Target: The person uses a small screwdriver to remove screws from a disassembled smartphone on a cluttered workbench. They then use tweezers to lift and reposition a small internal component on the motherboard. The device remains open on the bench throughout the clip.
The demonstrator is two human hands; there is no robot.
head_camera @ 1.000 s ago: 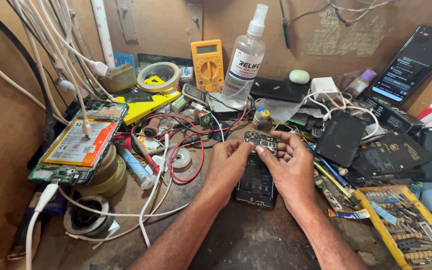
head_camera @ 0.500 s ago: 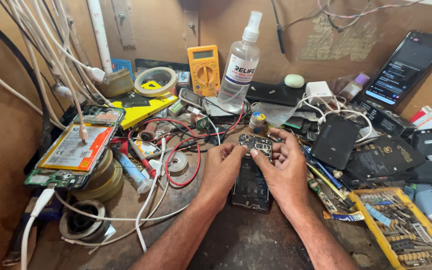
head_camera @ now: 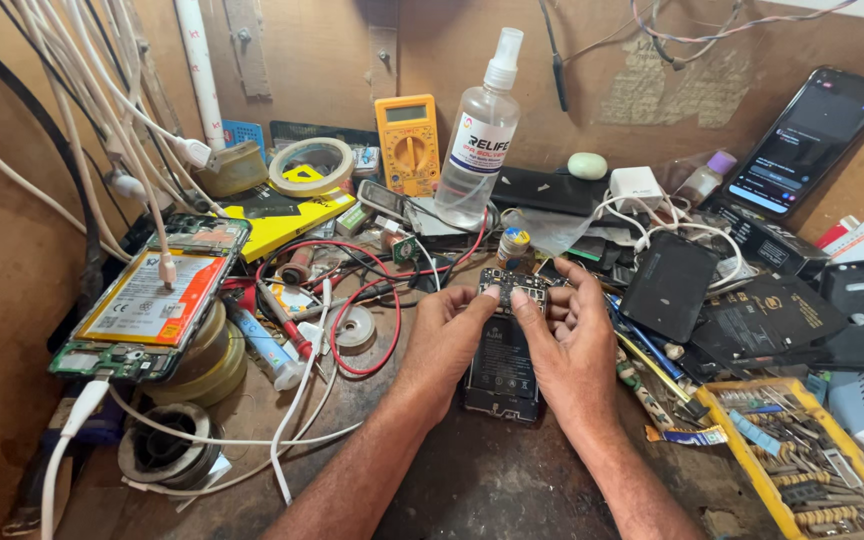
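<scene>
**Holding a small circuit board over an opened phone**

Pinching item: a small dark circuit board [head_camera: 512,287], gripped at its left end by the left hand [head_camera: 447,335] and at its right end by the right hand [head_camera: 567,340], fingers [head_camera: 493,293] of both closed on its edges. Position: just above the top of an opened phone [head_camera: 502,370] lying flat on the bench [head_camera: 472,480]. Nearby: yellow multimeter [head_camera: 410,143] and clear spray bottle [head_camera: 479,135] behind; red wires [head_camera: 367,300] to the left; yellow parts tray [head_camera: 802,465] at right.
</scene>
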